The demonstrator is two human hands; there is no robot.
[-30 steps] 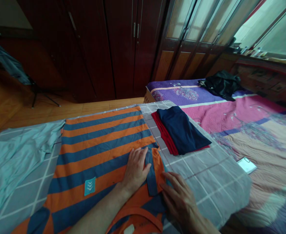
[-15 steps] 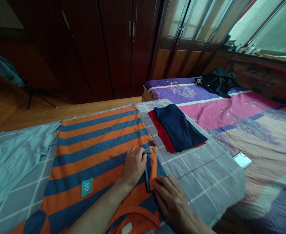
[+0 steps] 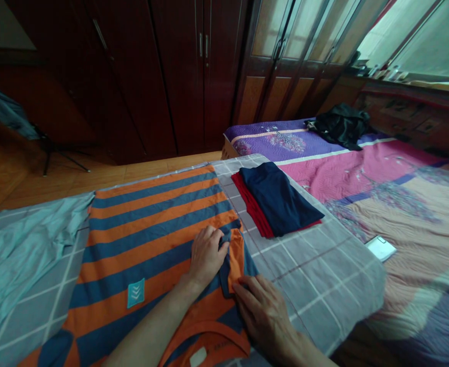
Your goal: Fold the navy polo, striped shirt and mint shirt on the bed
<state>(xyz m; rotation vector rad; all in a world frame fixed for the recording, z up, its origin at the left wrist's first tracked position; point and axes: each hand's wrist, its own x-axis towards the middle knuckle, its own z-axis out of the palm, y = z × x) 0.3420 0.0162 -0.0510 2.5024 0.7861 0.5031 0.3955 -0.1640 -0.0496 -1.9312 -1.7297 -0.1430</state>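
An orange and blue striped T-shirt [image 3: 151, 224] lies spread on a grey checked cloth, its collar towards me. Its right-hand sleeve [image 3: 237, 257] is turned inward over the body. My left hand [image 3: 207, 252] grips the far end of that sleeve, fingers curled and partly hidden from above. Closer to me, my right hand [image 3: 265, 311] pinches the sleeve's near edge between thumb and fingers.
Right of the shirt sits a folded dark blue garment [image 3: 278, 199] on a red one [image 3: 253, 209]. A pale green garment [image 3: 25, 244] lies at left. Beyond are a phone [image 3: 380, 248], a black garment [image 3: 339, 126] on the bed, and dark wardrobes [image 3: 182, 76].
Both hands have shifted slightly left with the sleeve, whose folded part sits a little further inward. The left hand's thumb stands more apart from its fingers.
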